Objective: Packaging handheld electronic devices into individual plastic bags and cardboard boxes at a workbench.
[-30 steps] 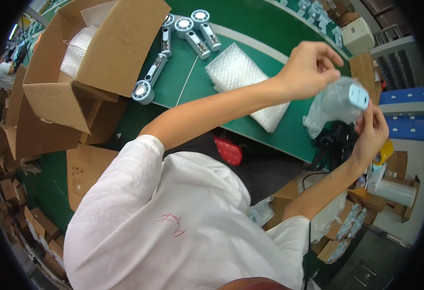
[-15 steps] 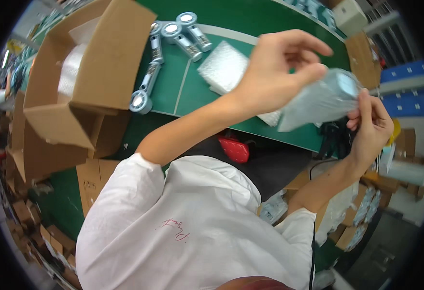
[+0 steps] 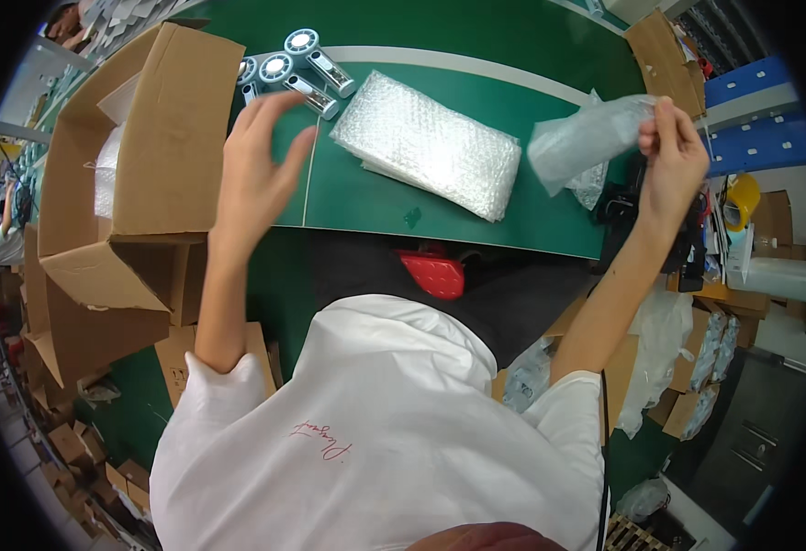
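Note:
My right hand (image 3: 675, 163) pinches the end of a frosted plastic bag (image 3: 587, 140) over the right side of the green table. What the bag holds, if anything, cannot be made out. My left hand (image 3: 263, 165) is raised at the table's left side, fingers apart and slightly blurred, with nothing seen in it. Just beyond its fingertips lie several light-blue handheld devices with round heads (image 3: 322, 69). The hand partly hides that group, and whether it touches one is unclear. Between my hands lies a stack of bubble wrap sheets or pouches (image 3: 430, 142).
An open cardboard box (image 3: 178, 138) with white wrap inside stands left of the devices. Another clear wrapper (image 3: 590, 186) lies under the held bag. Black gear (image 3: 619, 207) sits at the table's right corner. A red quilted item (image 3: 433, 274) is at my lap.
My left hand has left the bag and swung left to the devices. My right hand still grips the bag; the light-blue round part seen in it before no longer shows. The view has shifted.

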### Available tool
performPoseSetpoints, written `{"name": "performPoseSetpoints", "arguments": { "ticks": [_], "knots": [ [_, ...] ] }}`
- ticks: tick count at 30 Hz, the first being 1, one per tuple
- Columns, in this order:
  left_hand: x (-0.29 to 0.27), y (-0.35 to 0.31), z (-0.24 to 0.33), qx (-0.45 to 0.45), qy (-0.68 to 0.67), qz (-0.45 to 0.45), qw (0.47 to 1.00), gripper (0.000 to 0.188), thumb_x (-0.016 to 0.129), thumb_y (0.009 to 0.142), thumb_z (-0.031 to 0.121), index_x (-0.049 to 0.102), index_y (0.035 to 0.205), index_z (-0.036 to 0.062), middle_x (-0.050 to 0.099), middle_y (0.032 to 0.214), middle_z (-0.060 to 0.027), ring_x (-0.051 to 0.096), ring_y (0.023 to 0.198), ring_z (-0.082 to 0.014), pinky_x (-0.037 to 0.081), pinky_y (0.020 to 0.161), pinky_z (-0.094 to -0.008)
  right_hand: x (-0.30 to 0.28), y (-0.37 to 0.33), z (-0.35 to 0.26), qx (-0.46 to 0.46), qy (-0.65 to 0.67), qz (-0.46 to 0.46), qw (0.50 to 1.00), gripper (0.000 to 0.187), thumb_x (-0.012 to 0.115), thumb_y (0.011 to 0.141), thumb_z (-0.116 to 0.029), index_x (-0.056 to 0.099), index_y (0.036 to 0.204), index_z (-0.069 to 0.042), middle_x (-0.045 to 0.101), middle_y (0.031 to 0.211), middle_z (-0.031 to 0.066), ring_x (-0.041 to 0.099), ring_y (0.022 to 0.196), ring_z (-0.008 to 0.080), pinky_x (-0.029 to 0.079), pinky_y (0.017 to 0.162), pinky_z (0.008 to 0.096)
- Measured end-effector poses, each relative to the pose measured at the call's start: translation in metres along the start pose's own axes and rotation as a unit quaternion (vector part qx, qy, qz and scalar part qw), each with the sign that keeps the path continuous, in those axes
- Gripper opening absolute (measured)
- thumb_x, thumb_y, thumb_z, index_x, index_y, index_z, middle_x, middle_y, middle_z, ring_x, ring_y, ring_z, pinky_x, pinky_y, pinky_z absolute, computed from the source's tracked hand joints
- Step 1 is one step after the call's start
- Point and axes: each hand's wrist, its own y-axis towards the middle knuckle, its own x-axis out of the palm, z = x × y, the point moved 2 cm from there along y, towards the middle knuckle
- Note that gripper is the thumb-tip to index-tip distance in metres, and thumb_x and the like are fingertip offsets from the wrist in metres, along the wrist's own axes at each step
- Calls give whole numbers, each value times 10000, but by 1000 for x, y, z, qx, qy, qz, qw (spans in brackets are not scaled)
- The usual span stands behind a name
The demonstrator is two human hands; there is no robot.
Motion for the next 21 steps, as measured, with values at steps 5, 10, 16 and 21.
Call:
{"name": "performPoseSetpoints", "arguments": {
  "ticks": [5, 10, 16, 21],
  "knots": [
    [-14, -67, -95, -90, 309, -41, 946, 326, 692, 850, 101, 640, 1165, 31, 695, 1012, -130, 654, 860, -302, 522, 759, -367, 8, 45, 85, 55, 147, 6, 988, 193, 656, 979, -174, 671, 926, 12, 674, 787, 75, 582, 656, 91, 467, 620, 174],
    [-9, -73, -113, -254, 268, -116, 922, 357, 709, 833, 124, 639, 1162, 6, 714, 1004, -145, 670, 807, -334, 535, 739, -398, -20, 62, 134, 68, 182, 67, 979, 180, 633, 993, -170, 650, 1000, 9, 678, 866, 92, 599, 716, 110, 501, 676, 208],
    [-31, -77, -80, -202, 188, -117, 954, 356, 717, 817, 92, 643, 1147, -20, 729, 1032, -143, 686, 775, -334, 545, 722, -393, -36, 3, 154, 99, 173, 104, 974, 169, 604, 1007, -159, 622, 1033, 7, 664, 881, 97, 609, 755, 126, 525, 708, 256],
    [-37, -41, 5, -98, 22, -122, 988, 312, 723, 816, 52, 671, 1121, 11, 730, 1095, -115, 707, 882, -279, 541, 807, -379, -64, -67, 192, 141, 134, 132, 972, 161, 585, 1014, -153, 619, 1058, -1, 649, 836, 85, 597, 696, 123, 504, 652, 218]
  ]
}}
